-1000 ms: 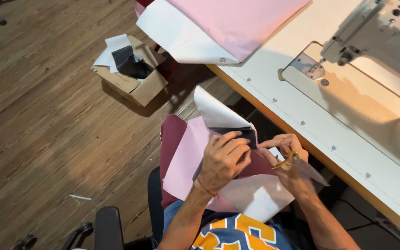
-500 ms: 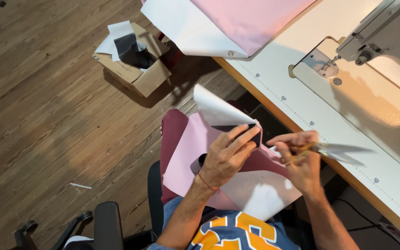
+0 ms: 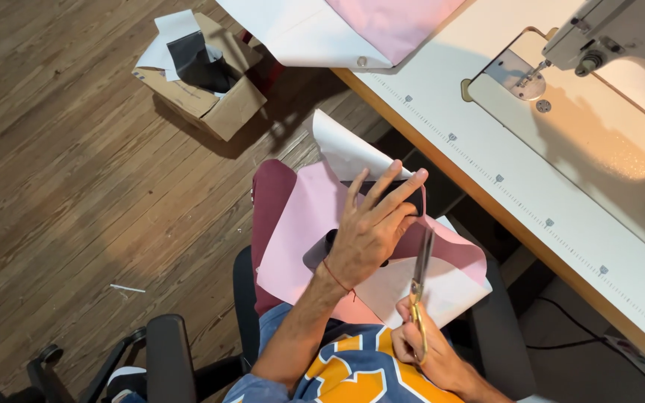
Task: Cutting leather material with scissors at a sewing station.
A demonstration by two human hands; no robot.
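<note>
While the right hand (image 3: pixel 431 351) has its grip closed around the gold handles of the scissors (image 3: pixel 419 287), the blades point away from the body and lie against the edge of the pink fabric (image 3: pixel 304 231) in the lap. Just to the left of that grip, the left hand (image 3: pixel 371 231) lies flat with its fingers spread, pressing down on the fabric and on a dark piece (image 3: pixel 319 254) that shows from under the palm; it clasps nothing. Beneath the pink layer, white sheets (image 3: pixel 442 287) stick out below the scissors and beyond the fingertips, and a maroon piece (image 3: pixel 269 213) lies further left of the left hand. Ahead and to the right of both hands runs the white surface (image 3: pixel 502 160) with ruler marks along its near edge, carrying a sewing machine (image 3: pixel 621 45) and, well ahead, a pile of white and pink cloth (image 3: pixel 352 30). Far off to the left on the wooden floor (image 3: pixel 61 186) stands a cardboard box (image 3: pixel 207 97) holding white and dark scraps. Behind the left arm, a black chair armrest (image 3: pixel 166 354) shows.
</note>
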